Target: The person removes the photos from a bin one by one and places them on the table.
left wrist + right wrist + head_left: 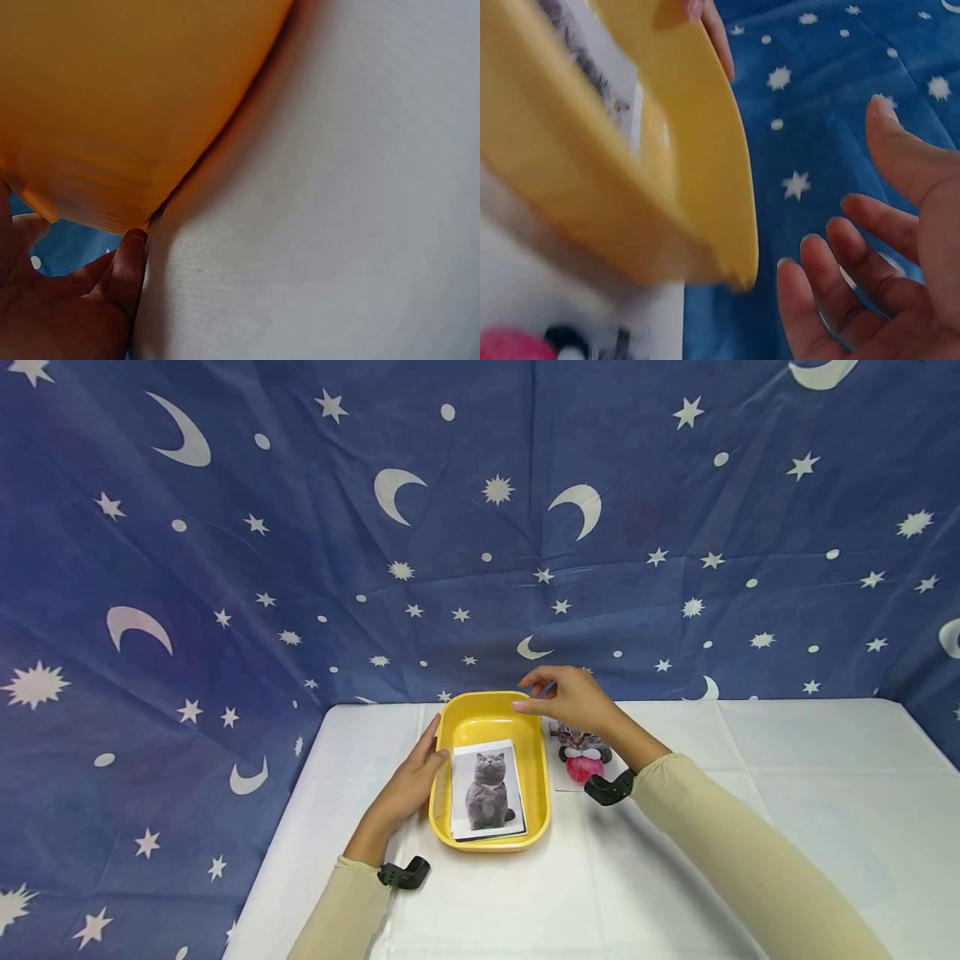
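A yellow plastic tray [483, 727] stands on the table, with a small stack of photo cards inside. The top card [489, 789] shows a sitting grey cat. My left hand [408, 781] holds the tray's left side, thumb over the rim and fingers along the outer wall. In the left wrist view, that hand's fingertips [135, 238] are low against the wall, close to the tablecloth. Above the tray's far right corner is my right hand [573, 697], holding nothing, its fingers loosely bent and apart. Beneath its wrist lies another card [583, 767], a kitten with a pink ball, partly covered from view.
A white cloth covers the table [750, 827]. Behind it and along the left hangs a dark blue curtain [465, 543] with white moons and stars, close to the tray's far end. Each wrist wears a black band [405, 872].
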Available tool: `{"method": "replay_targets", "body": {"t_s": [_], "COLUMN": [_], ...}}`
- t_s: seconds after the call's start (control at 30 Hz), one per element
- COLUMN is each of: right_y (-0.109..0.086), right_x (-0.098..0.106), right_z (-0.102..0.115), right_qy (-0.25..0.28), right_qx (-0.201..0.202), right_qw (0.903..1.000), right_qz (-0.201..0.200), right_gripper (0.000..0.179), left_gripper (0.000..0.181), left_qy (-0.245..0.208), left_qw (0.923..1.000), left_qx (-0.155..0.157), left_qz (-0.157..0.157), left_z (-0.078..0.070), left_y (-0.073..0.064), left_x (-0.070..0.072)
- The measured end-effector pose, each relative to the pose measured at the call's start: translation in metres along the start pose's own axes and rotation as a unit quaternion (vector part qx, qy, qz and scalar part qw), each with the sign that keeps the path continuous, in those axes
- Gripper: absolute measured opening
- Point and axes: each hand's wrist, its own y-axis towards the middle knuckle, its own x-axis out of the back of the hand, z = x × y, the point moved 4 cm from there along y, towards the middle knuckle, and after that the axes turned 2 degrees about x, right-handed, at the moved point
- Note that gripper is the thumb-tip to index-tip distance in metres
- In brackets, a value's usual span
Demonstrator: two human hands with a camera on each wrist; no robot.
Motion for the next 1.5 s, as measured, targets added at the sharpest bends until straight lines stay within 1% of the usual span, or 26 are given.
{"method": "replay_targets", "body": {"t_s": [0.2,0.37,0.47,0.57,0.67,0.7,0.8,0.93,1.03,1.13,1.27,1.43,1.5], "right_y": [0.019,0.031,0.034,0.036,0.037,0.037,0.039,0.040,0.039,0.037,0.034,0.028,0.025], "right_x": [-0.023,-0.047,-0.061,-0.074,-0.085,-0.087,-0.094,-0.099,-0.102,-0.104,-0.105,-0.102,-0.098], "right_z": [0.022,0.032,0.033,0.030,0.025,0.023,0.017,0.013,0.014,0.015,0.021,0.031,0.034], "right_qy": [-0.019,-0.026,-0.033,-0.043,-0.037,-0.038,-0.042,-0.082,-0.100,-0.109,-0.119,-0.088,-0.084], "right_qx": [0.021,0.023,0.018,0.006,-0.011,-0.014,-0.023,-0.031,-0.040,-0.042,-0.016,0.013,0.024], "right_qw": [0.9971,0.9903,0.9840,0.9780,0.9733,0.9720,0.9687,0.9625,0.9565,0.9531,0.9535,0.9580,0.9600], "right_qz": [0.071,0.135,0.174,0.204,0.226,0.231,0.243,0.257,0.271,0.279,0.276,0.273,0.266], "right_gripper": [0.058,0.053,0.052,0.051,0.048,0.045,0.037,0.026,0.021,0.018,0.018,0.016,0.019], "left_gripper": [0.054,0.053,0.053,0.054,0.055,0.055,0.053,0.053,0.053,0.054,0.054,0.054,0.055], "left_qy": [0.009,-0.002,-0.010,-0.010,-0.014,-0.015,-0.012,-0.011,-0.013,-0.005,-0.006,-0.009,-0.009], "left_qw": [1.0000,0.9999,0.9996,0.9992,0.9992,0.9993,0.9997,0.9998,0.9998,0.9999,0.9997,0.9997,0.9998], "left_qx": [-0.001,0.002,0.002,0.003,-0.002,-0.004,-0.010,-0.007,-0.005,-0.012,-0.018,-0.017,-0.015], "left_qz": [0.001,0.012,0.026,0.038,0.037,0.034,0.021,0.018,0.016,0.010,0.011,0.011,0.012], "left_z": [-0.001,0.000,0.000,-0.011,-0.012,-0.013,-0.004,-0.004,-0.004,-0.004,-0.004,-0.003,-0.002], "left_y": [0.000,-0.001,-0.001,-0.008,-0.009,-0.010,-0.003,-0.004,-0.004,-0.004,-0.003,-0.003,-0.003], "left_x": [0.000,0.001,0.000,0.001,0.000,-0.001,-0.001,-0.001,0.000,0.000,0.000,0.000,0.000]}}
